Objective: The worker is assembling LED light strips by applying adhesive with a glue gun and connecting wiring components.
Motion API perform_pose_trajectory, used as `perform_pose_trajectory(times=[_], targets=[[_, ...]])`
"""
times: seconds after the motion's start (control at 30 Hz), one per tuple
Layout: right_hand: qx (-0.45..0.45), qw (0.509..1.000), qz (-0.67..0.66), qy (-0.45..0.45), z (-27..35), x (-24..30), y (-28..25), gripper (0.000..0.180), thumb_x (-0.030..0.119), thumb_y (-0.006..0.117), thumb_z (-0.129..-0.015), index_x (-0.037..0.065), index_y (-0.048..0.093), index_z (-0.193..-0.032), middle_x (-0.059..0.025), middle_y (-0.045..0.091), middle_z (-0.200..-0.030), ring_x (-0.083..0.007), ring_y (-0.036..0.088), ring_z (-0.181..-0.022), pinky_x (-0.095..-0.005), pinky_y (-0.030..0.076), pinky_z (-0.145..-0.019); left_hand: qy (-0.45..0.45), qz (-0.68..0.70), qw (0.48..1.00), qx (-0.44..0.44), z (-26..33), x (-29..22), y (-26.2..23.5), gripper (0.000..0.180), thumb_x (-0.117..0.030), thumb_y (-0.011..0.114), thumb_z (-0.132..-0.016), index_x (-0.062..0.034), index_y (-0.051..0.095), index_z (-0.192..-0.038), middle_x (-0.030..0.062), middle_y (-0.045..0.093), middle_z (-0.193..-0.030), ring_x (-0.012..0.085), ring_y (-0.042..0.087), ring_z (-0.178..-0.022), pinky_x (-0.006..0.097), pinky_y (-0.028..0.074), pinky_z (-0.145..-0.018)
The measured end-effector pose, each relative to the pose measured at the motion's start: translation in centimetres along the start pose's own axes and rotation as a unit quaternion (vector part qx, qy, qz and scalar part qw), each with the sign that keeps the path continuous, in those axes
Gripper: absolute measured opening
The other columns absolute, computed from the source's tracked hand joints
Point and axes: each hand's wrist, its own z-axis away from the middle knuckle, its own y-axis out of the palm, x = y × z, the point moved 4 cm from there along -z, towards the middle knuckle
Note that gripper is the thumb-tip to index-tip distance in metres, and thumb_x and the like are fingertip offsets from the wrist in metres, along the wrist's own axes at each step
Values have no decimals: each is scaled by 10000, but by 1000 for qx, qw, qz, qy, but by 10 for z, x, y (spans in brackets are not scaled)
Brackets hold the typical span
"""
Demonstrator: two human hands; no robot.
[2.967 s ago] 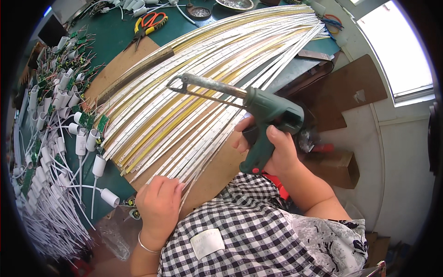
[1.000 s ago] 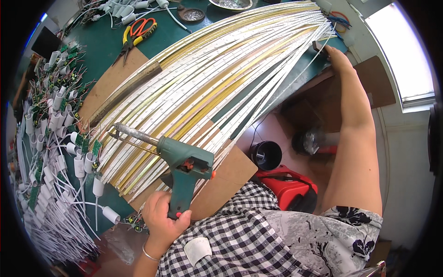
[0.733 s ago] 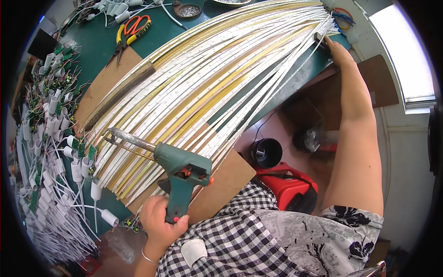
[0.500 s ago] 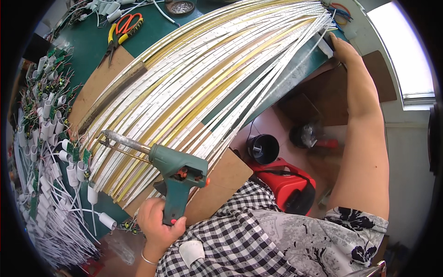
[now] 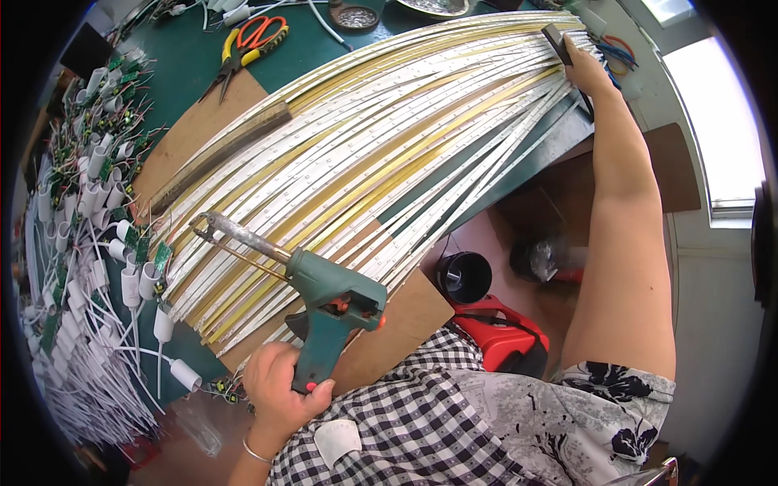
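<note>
My left hand (image 5: 279, 387) is closed round the handle of a green soldering gun (image 5: 339, 290). Its metal barrel and thin feed rod point left over a wide fan of LED strips (image 5: 348, 150), white and yellow, on the table. At the strips' far right ends, my right hand (image 5: 582, 68) is closed on a short dark bar (image 5: 557, 44), which lies across the strips. Part of that hand's grip is hidden. Another long, brownish bar (image 5: 220, 155) rests across the strips' left side.
White caps with green circuit boards and wires (image 5: 97, 186) crowd the left edge. Pliers (image 5: 243, 53) with yellow and orange handles lie at the back on the green table (image 5: 182, 85). Below the table's right edge stand a black bucket (image 5: 463, 277) and a red container (image 5: 506, 340).
My right hand has moved the dark bar from the table edge up and left onto the strips' far ends. My left hand still grips the soldering gun. The whole view has shifted slightly.
</note>
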Motion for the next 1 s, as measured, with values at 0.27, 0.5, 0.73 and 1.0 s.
perform_pose_trajectory(times=[0.27,0.5,0.73,1.0], targets=[[-242,967,-83,-16,41,5,-48,664,274,653,-899,167,377,-1493,-164,517,-1399,-294,486,-1297,-392,359,-1090,3,25,1000,16,0,-1,2,518,-507,705,-739,-11,597,-846,126,565,-853,319,557,-730,410,439,-641],[148,576,-542,-594,237,267,-187,383,321,723,-878,3,686,-1089,-137,679,-1064,-301,654,-930,-401,519,-814,-15,48,999,2,-4,2,-3,462,-411,742,-698,-2,594,-855,135,567,-846,319,558,-715,405,449,-628],[214,284,-535,-766,355,358,-189,230,189,548,-980,-7,651,-1042,-129,629,-984,-272,605,-778,-379,459,-627,-46,105,993,-36,-2,1,-28,452,-388,737,-742,18,592,-880,153,568,-869,309,558,-750,395,455,-669],[93,255,-872,-407,359,347,-197,187,73,559,-935,-87,623,-1009,-206,671,-984,-353,681,-897,-401,567,-760,-123,109,983,-82,54,3,-57,553,-487,667,-787,37,608,-953,155,569,-933,275,564,-825,343,462,-767]])
